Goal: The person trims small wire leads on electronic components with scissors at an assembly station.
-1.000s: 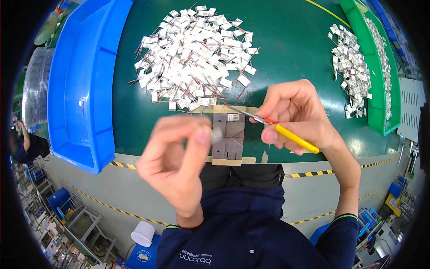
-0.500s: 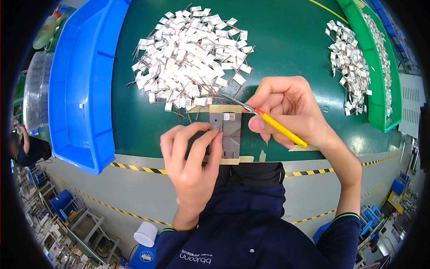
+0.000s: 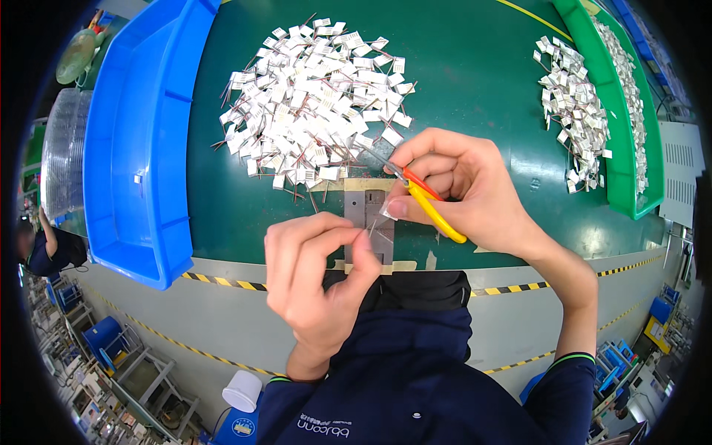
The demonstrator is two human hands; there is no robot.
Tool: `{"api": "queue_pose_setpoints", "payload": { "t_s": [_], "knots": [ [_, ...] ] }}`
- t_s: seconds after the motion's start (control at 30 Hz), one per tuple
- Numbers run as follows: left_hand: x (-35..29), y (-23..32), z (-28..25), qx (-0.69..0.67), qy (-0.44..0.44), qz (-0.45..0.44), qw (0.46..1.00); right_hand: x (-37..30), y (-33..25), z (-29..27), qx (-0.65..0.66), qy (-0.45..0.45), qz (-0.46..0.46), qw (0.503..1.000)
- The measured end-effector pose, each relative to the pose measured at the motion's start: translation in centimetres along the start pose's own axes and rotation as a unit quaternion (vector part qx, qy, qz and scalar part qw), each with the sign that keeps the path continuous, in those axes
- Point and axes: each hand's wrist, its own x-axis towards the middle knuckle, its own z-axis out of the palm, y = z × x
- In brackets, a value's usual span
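Observation:
My right hand (image 3: 463, 189) is closed round a slim pliers-like tool (image 3: 437, 215) with one red and one yellow handle. Its thin metal tips point up and left, toward the pile. Between that hand's thumb and forefinger is a small white connector (image 3: 386, 212), partly hidden. Thin wires (image 3: 373, 226) run from it toward my left hand (image 3: 319, 271), whose thumb and forefinger are pinched at their ends. Beneath both hands, a grey metal fixture block (image 3: 355, 213) is taped to the green table; its upper slot shows no connector.
Beyond the fixture lies a big heap of white wired connectors (image 3: 311, 104). A blue bin (image 3: 137, 89) stands at left with one small white piece inside. Far right, another heap of white pieces (image 3: 575, 104) sits beside a green bin (image 3: 604, 96) holding more.
The white connector has left the fixture's slot and is now between my right finger and thumb. The tool's handles have spread apart. My left hand has moved slightly down, toward me.

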Motion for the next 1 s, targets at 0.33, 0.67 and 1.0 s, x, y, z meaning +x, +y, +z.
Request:
{"api": "queue_pose_setpoints", "payload": {
  "t_s": [0.33,0.67,1.0],
  "knots": [
    [1.7,-1.0,0.2,-0.23,-0.077,0.015,0.97,0.1,-1.2,-0.8,0.176,-0.097,0.146,0.969],
    [1.1,0.3,0.7,-0.398,-0.006,-0.249,0.883,-0.1,-0.8,-0.1,0.133,-0.039,0.07,0.988],
    [0.3,1.1,2.0,-0.508,0.026,-0.299,0.807,-0.6,-0.7,0.6,0.082,0.006,0.01,0.997]
  ]
}}
